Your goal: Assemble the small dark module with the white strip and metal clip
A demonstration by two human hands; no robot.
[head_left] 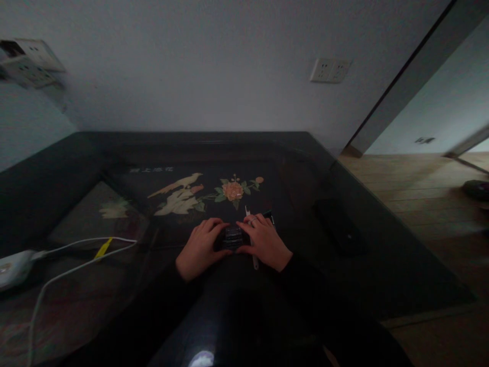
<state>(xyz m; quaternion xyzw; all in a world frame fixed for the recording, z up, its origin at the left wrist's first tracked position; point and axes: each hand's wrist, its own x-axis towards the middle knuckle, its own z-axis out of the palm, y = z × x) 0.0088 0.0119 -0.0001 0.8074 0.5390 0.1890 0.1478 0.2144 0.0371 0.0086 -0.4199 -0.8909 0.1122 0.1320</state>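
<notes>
My left hand (201,247) and my right hand (265,241) face each other low over the dark table. Between them is a small dark object with pale streaks (232,237), its ends gripped by curled fingers and thumbs. What kind of object it is stays unclear in the dim light. A thin pale tool (255,263) lies lengthwise under my right hand, its notched tip showing beyond the fingers. Just past my right knuckles, a dark piece with a light edge (271,218) is partly hidden by the hand.
The dark glossy table (229,148) has a bird-and-flower picture (232,191). A black oblong thing (339,227) lies to the right. At left are a white charger-like block (15,269) and a white cable (76,264) with a yellow tag (103,248). A wall (191,76) stands behind.
</notes>
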